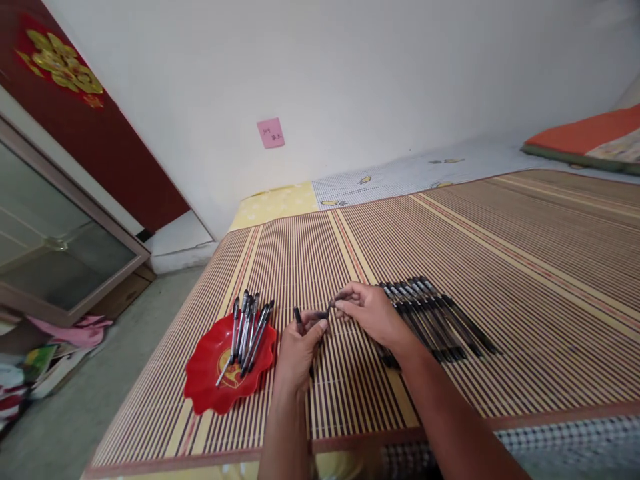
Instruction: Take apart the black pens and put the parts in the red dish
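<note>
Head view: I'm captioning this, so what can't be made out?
Head view:
Held pen: partly hidden by left hand.
Dark piece in right hand: too small, blurred to identify.
Pen row: partly behind right forearm, no sure count.
Note: writing too small.

Lighting: soft, slightly dim, the wall (350,87) greyish at twelve o'clock. Distortion: I see wide-angle stretch slanting the glazed door (65,267) at nine o'clock.
</note>
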A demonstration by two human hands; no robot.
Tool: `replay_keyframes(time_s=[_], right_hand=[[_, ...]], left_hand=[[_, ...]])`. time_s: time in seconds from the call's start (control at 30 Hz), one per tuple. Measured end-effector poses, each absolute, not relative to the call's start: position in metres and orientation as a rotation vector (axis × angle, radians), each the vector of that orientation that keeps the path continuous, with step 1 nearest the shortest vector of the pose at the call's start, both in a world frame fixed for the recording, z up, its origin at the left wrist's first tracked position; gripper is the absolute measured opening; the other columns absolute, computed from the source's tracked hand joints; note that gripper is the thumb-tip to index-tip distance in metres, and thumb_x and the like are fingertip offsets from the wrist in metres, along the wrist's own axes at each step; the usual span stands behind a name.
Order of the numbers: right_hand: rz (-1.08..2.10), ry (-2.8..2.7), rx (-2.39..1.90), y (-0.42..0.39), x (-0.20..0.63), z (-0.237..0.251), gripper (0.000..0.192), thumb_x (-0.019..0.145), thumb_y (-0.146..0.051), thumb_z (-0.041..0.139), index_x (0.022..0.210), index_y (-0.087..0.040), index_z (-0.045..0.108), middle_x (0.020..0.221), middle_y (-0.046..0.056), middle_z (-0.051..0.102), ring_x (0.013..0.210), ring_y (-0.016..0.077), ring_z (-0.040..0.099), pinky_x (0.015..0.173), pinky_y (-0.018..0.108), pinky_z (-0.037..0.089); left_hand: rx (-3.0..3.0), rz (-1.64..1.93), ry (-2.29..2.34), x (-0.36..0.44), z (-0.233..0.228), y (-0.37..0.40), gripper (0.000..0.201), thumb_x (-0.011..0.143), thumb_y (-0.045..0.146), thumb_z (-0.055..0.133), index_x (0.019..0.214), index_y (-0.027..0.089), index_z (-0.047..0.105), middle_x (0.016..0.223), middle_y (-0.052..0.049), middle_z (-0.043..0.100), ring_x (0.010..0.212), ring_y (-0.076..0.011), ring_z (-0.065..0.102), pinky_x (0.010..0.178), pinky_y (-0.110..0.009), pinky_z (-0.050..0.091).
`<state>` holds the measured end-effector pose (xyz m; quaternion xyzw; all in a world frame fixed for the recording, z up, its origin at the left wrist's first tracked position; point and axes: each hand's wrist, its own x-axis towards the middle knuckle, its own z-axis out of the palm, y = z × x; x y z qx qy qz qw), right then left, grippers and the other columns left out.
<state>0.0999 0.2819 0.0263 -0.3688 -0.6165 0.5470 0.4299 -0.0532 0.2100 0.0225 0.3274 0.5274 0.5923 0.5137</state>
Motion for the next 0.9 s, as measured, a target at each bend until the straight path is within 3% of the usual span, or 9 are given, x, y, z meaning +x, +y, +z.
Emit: replay_keyframes(time_s=[0.2, 0.57, 0.8, 0.9], right_hand=[[1.478, -1.252, -0.802, 0.2853, 0.0997, 0.0261, 0.022, 0.075, -0.036, 0.072, 0.086, -0.017, 0.069, 0.075, 0.003, 0.073, 0.059, 0.0116, 0.061, 0.056, 0.025, 0.047], [1.597, -1.263, -0.701, 0.28, 0.1, 0.0345, 0.02, 0.076, -0.032, 0.073, 0.09, -0.018, 0.071, 0.068, 0.0, 0.07, 0.06, 0.0109, 0.06, 0.056, 0.024, 0.045], [1.692, -1.225, -0.664, 0.2784, 0.1019, 0.0341, 0.021, 0.077, -0.033, 0.074, 0.091, -0.018, 0.071, 0.068, -0.001, 0.067, 0.059, 0.0098, 0.056, 0.053, 0.023, 0.041], [1.733, -1.212, -0.651, 0.2781, 0.1024, 0.0339, 0.022, 0.076, -0.035, 0.076, 0.091, -0.018, 0.071, 0.063, -0.003, 0.063, 0.053, 0.0078, 0.051, 0.051, 0.022, 0.039]], left_hand=[[0.856, 1.404, 1.238, -0.0536, 0.0218, 0.2091, 0.031, 0.063, 0.032, 0.086, 0.087, 0.015, 0.073, 0.074, -0.001, 0.068, 0.067, -0.0114, 0.059, 0.062, -0.02, 0.042], [0.783, 1.393, 1.162, -0.0472, 0.0275, 0.2064, 0.037, 0.059, 0.033, 0.09, 0.086, 0.014, 0.073, 0.077, -0.002, 0.068, 0.067, -0.0101, 0.059, 0.058, -0.017, 0.041], [0.619, 1.394, 1.048, -0.0457, 0.0229, 0.2054, 0.042, 0.058, 0.032, 0.092, 0.089, 0.013, 0.071, 0.065, 0.002, 0.064, 0.046, -0.0031, 0.045, 0.043, -0.014, 0.03], [0.625, 1.406, 1.001, -0.0447, 0.0234, 0.2054, 0.04, 0.058, 0.03, 0.093, 0.087, 0.013, 0.072, 0.065, 0.002, 0.065, 0.047, -0.0031, 0.048, 0.044, -0.013, 0.033]])
